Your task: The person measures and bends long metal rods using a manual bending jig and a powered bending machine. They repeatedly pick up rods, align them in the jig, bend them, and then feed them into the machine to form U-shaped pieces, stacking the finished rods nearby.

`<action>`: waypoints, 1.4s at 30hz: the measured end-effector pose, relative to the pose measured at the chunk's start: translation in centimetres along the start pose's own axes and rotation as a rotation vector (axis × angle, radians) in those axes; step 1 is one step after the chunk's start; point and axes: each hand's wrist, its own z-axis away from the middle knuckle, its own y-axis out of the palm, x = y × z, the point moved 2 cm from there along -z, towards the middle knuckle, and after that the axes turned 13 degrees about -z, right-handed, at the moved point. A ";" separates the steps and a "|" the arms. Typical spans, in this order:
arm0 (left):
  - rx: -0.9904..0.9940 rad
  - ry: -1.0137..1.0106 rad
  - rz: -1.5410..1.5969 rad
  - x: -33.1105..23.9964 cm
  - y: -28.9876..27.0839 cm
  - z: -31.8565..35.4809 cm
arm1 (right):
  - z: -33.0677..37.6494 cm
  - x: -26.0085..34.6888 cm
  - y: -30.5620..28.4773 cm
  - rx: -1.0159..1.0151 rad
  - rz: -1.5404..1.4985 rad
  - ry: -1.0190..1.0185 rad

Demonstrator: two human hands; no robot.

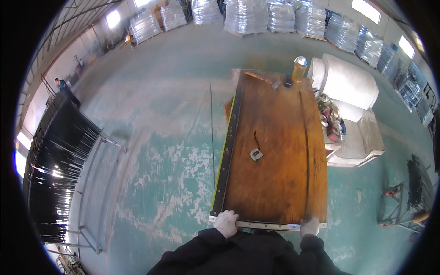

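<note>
A brown wooden table [279, 183] stands before me, with a pale metal strip [270, 226] running along its near edge. My left hand [226, 223], in a light glove, has its fingers curled over the strip near the left corner. Close to the right corner, my gloved right hand [310, 226] is closed around the same strip; its fingertips are partly hidden. A tape measure [256, 155] with a dark strap lies mid-table, apart from both hands. Along the left side runs a dark bar with holes [228, 156], edged in yellow-green.
At the table's far end are a bottle of yellow liquid [299, 69], a small black object [288, 81] and a wooden stick [258, 77]. A white sofa [353, 87] is at right. Racked black rods [59, 160] stand left, a wheeled cart [398, 206] right. A thin rod [211, 133] lies on the floor.
</note>
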 end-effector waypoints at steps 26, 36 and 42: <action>0.363 0.147 1.508 -11.6 -25.4 -13.7 | 7.3 25.1 -16.3 0.692 -0.574 -0.456; 0.066 0.270 1.946 -8.7 -40.3 -7.3 | 1.0 15.1 9.6 0.532 -0.253 -0.968; -0.048 0.152 1.799 -4.3 -39.2 -4.6 | 0.2 14.6 8.8 0.518 -0.831 -0.082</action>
